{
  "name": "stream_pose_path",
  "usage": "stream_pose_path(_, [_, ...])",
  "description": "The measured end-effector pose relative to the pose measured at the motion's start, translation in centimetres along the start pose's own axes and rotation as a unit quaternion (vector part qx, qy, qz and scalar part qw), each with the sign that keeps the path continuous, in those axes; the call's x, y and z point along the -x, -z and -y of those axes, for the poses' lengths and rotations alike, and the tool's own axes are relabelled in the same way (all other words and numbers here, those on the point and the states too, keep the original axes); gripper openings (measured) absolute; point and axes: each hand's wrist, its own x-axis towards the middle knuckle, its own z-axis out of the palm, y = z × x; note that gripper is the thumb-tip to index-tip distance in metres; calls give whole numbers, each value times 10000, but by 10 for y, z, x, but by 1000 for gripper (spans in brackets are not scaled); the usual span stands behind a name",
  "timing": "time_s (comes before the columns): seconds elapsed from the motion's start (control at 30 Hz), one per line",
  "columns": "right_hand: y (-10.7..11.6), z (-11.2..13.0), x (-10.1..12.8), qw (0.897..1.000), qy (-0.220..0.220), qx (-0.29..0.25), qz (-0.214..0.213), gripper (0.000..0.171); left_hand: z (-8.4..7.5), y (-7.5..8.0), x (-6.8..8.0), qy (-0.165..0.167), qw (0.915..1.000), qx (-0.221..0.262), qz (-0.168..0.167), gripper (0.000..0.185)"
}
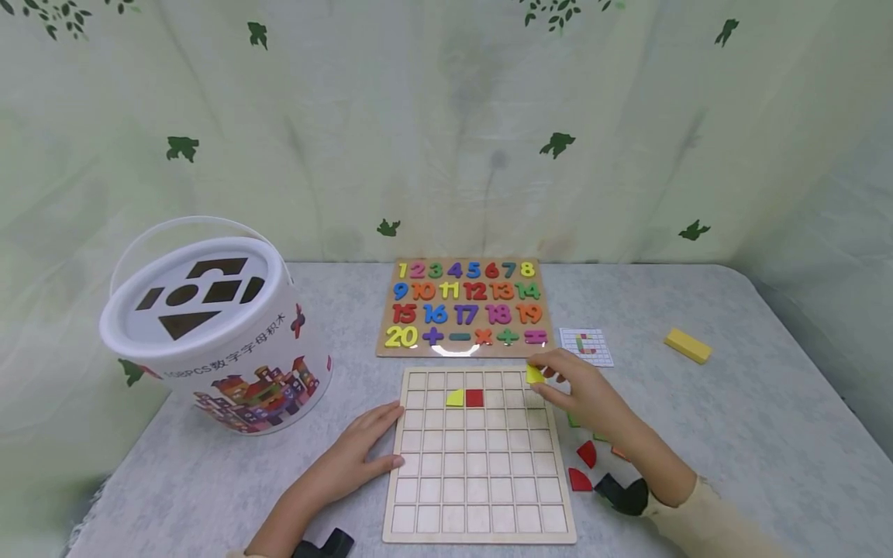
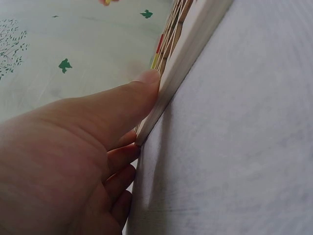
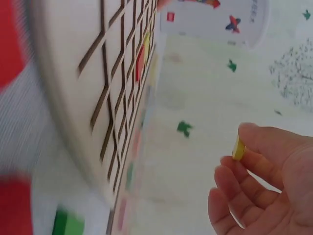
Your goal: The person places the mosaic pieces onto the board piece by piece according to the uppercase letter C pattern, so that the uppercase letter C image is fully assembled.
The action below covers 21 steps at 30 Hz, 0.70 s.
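My right hand (image 1: pixel 582 391) pinches a small yellow piece (image 3: pixel 238 149) between thumb and fingertips, over the upper right corner of the wooden grid board (image 1: pixel 477 465). My left hand (image 1: pixel 352 449) rests along the board's left edge, fingers and thumb spread apart and nothing held. In the left wrist view, the thumb (image 2: pixel 132 95) touches the board's side. Two pieces sit side by side in the second row of cells: a yellow one (image 1: pixel 455 398) with a slanted corner and a red square (image 1: pixel 474 397).
Beyond the grid board lies a puzzle board of coloured numbers (image 1: pixel 463 308). A printed pattern card (image 1: pixel 586 356) is at its right, with a yellow block (image 1: pixel 687 346) farther out. Loose red pieces (image 1: pixel 580 480) and green ones lie under the right forearm. A lidded white bucket (image 1: pixel 230 341) stands left.
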Motion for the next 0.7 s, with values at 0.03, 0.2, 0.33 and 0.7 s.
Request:
stream_pose_path(0.03, [-5, 3, -4, 9999, 30, -105, 6, 35, 0, 0, 0, -29, 10000, -19, -11, 71])
stream_pose_path(0.2, [-34, 9, -20, 9982, -136, -539, 235, 33, 1, 0, 0, -56, 10000, -23, -6, 71])
stream_pose_path(0.33, [-51, 3, -26, 9954, -468, -683, 482, 29, 0, 0, -1, -28, 10000, 22, -9, 71])
stream_pose_path(0.7, [-63, -11, -23, 9940, -422, -447, 899, 28, -1, 0, 0, -133, 9998, -116, -80, 71])
